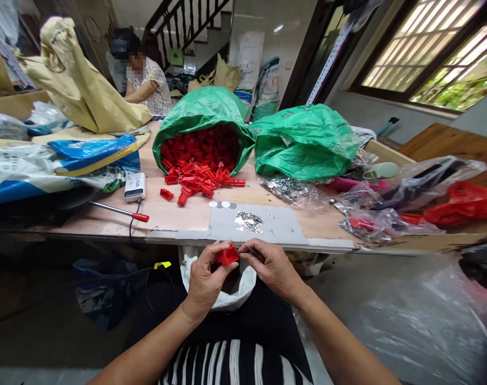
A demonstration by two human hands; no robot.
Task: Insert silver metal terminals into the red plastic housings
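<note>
Red parts [197, 179] spill from a green sack [207, 104].

your pale wooden worktop [179, 218], loaded from side to side.
in front of you, a grey mat [223, 227] lies near the edge with a small heap of shiny metal pieces [248, 221] on it and white discs [225, 205] at its far left corner; behind it, an open green sack [205, 104] lies with its mouth towards you, red plastic parts [195, 179] spilling onto the wood, and a second green sack [307, 141] sits just to its right. to your left you have a white device [135, 187] with a cable, beside a blue-and-white sack [46, 174]; to your right, clear plastic bags [294, 191] and a red bag [460, 206].
</note>
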